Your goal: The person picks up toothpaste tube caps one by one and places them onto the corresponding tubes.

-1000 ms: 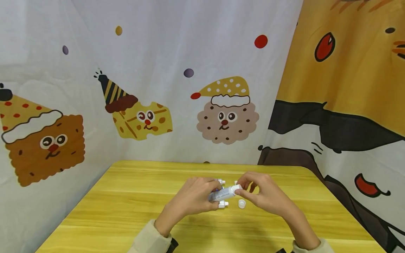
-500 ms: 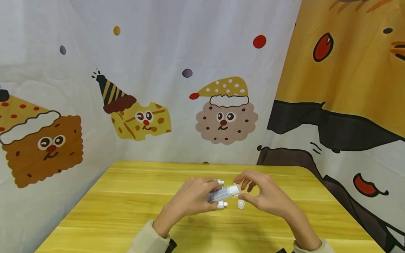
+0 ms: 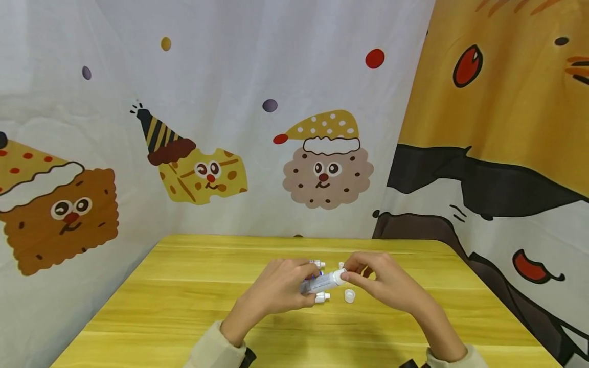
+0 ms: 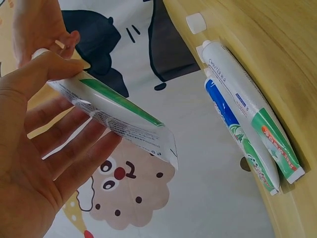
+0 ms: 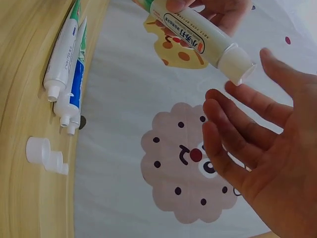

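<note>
White toothpaste tube (image 3: 322, 281) is held above the worktop (image 3: 198, 286), well in from its far edge, clasped by left hand (image 3: 284, 286) between thumb and fingers. Right hand (image 3: 384, 281) is poised at white cap (image 5: 235, 63), fingers loosely bent; whether a pinch is made cannot be told. 3 uncapped tubes (image 5: 61, 70) and 3 loose caps (image 5: 38, 149) are laid below. Judged light, soft, slightly slick: best gripped near stiff shoulder, belly left unsqueezed.

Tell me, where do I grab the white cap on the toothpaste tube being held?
Probably pinch the white cap around its round side, from the right: it sticks out that way, toward the right grip, while the left grip holds the tube behind it.
</note>
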### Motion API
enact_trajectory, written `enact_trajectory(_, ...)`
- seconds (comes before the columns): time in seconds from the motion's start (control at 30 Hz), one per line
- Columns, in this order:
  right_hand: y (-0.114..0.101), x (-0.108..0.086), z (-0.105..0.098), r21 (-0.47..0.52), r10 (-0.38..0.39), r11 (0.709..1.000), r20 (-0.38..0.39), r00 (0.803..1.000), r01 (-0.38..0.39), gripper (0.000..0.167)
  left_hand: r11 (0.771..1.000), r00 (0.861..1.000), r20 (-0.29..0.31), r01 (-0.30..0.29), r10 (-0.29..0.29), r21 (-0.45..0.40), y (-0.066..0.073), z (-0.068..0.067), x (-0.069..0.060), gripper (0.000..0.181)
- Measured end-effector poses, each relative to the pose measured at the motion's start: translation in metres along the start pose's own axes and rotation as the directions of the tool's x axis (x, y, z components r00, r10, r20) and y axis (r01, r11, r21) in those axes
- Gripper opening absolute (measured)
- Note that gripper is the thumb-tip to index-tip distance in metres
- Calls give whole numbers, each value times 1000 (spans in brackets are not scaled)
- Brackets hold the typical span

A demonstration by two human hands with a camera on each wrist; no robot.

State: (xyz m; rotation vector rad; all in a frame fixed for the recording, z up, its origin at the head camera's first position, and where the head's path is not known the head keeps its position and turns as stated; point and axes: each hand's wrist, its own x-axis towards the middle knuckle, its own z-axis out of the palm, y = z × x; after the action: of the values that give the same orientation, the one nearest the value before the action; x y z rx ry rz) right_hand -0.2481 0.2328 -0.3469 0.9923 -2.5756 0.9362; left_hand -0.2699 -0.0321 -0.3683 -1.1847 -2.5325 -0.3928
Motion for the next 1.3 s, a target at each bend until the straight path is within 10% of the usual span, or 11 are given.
enact_trajectory(0.37, -2, 0, 1, 2, -103, 995, -51, 993, 103, 30, 1000, 1000, -4, 7, -7, 15, 1, -3, -1, 27)
enact_trajectory(0.9, -3, -1, 3, -32, -16, 999, -51, 999, 14, 11, 1000, 1000, -2, 7, -7, 17, 1, -4, -2, 27)
enact_trajectory(1.3, -5, -2, 1, -28, -136, 991, -71, 988, 134, 30, 1000, 1000, -8, -5, 5, 31, 1, -4, -1, 27)
